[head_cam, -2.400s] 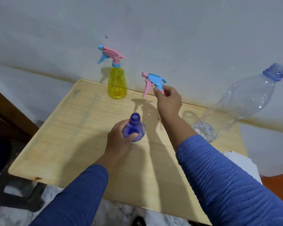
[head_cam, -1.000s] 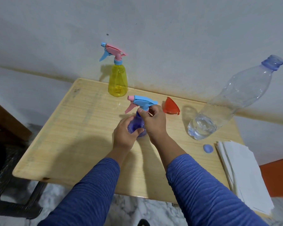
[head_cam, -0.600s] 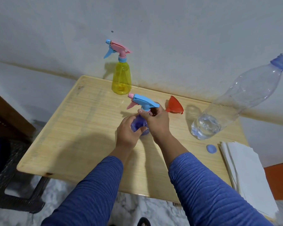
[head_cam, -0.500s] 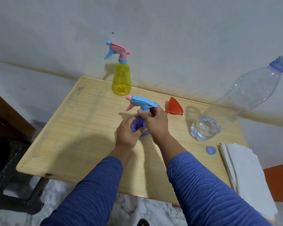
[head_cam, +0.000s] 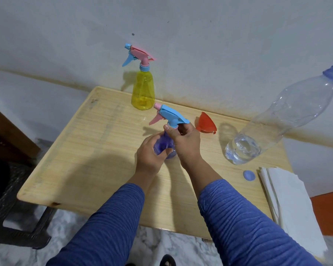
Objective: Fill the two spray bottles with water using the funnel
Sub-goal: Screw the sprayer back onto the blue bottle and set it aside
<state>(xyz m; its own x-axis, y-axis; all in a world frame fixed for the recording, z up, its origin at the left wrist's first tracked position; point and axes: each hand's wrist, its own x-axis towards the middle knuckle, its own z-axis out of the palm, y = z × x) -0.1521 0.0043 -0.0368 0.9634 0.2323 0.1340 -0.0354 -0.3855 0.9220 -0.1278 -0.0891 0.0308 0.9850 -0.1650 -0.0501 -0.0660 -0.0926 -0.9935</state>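
Note:
A blue spray bottle (head_cam: pixel 162 147) stands at the middle of the wooden table (head_cam: pixel 96 154). My left hand (head_cam: pixel 149 155) grips its body. My right hand (head_cam: pixel 186 142) is closed around the collar of its blue and pink spray head (head_cam: pixel 170 117), which sits on the bottle's neck. A yellow spray bottle (head_cam: pixel 143 93) with a pink and blue head stands at the back of the table near the wall. An orange funnel (head_cam: pixel 205 122) lies on its side just right of my right hand.
A large clear plastic water bottle (head_cam: pixel 281 120), uncapped and partly filled, stands at the right. Its blue cap (head_cam: pixel 249 175) lies on the table in front of it. A stack of white paper (head_cam: pixel 288 204) lies at the table's right edge. A dark stool (head_cam: pixel 12 217) stands at the left.
My right hand brought the spray head from the air down onto the blue bottle's neck and has been working at its collar. My left hand kept hold of the bottle.

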